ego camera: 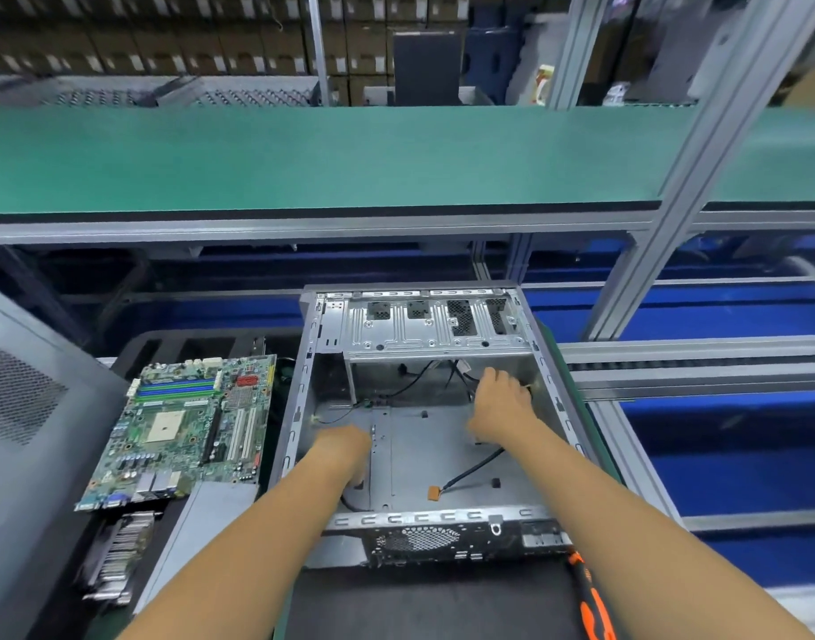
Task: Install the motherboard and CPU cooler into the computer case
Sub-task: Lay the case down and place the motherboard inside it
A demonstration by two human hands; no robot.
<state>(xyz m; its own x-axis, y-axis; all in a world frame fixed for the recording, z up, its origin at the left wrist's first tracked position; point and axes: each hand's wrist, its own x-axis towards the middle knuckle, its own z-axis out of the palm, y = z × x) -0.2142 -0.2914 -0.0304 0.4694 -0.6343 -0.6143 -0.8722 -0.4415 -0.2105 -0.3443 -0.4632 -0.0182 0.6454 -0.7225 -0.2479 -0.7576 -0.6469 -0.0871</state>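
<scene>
An open grey computer case [447, 436] lies on its side in front of me, its floor bare apart from loose black cables. Both hands are inside it. My left hand [345, 450] reaches down at the near left of the case floor, fingers curled downward and partly hidden. My right hand [502, 399] is at the far right under the drive cage [424, 321], fingers among the black cables; the grip is hidden. A cable with an orange connector [434, 493] lies on the floor. The green motherboard [184, 427] lies left of the case. A finned CPU cooler [115, 556] sits at lower left.
A grey side panel [22, 408] leans at the far left. An orange-and-black screwdriver [592, 602] lies on the black mat at the case's near right. A green conveyor belt [350, 154] runs across behind; aluminium frame posts [701, 164] rise at right.
</scene>
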